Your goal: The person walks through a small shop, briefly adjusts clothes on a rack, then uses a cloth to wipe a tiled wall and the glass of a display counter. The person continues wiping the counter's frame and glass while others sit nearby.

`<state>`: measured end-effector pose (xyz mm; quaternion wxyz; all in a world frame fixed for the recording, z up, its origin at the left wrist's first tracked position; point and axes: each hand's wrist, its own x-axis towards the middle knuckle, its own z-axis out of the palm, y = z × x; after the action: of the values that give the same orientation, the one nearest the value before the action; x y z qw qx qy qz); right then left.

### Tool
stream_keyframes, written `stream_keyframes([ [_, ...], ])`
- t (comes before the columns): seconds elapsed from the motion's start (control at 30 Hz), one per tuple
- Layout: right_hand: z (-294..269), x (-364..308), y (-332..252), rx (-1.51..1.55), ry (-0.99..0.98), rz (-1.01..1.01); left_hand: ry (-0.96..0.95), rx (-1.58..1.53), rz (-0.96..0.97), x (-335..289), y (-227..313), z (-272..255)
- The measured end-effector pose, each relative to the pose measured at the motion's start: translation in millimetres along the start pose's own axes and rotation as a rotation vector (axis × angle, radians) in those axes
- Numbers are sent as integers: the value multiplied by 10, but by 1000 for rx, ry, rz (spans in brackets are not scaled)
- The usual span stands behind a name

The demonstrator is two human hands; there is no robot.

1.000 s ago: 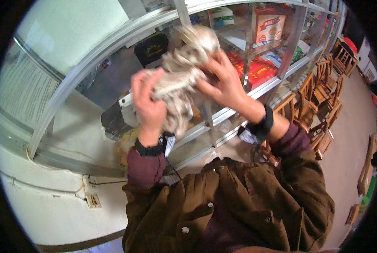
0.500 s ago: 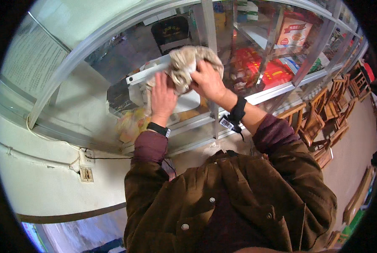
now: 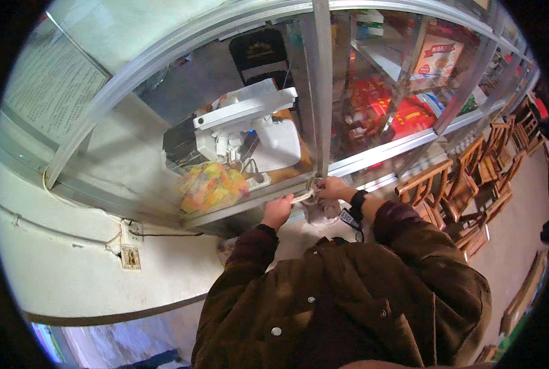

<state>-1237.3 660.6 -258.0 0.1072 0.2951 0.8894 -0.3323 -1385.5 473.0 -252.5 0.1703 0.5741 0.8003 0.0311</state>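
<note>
Head view: left hand (image 3: 277, 211) and right hand (image 3: 333, 188), pinching grip on cloth (image 3: 321, 211) at metal sill (image 3: 379, 155), wooden chairs (image 3: 425, 176) rightward.

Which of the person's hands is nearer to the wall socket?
Left. The left hand is right of the wall socket and higher in the view; the right hand, at the cloth, is farther right and slightly higher.

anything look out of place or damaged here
Nothing looks spilled or clearly broken. What stands out is clutter: left of the held cloth, behind the metal frame, a crumpled yellow bundle sits beside a power strip, and at right the wooden chairs stand crowded together at uneven angles.
</note>
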Motion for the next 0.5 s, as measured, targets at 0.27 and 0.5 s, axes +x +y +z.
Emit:
stream_keyframes([
  [0.27,-1023,-1029,1,749,427,-197,104,-998,120,288,605,-848],
  [0.5,-2494,-1637,461,569,1518,-366,387,-999,500,253,1532,-1567],
])
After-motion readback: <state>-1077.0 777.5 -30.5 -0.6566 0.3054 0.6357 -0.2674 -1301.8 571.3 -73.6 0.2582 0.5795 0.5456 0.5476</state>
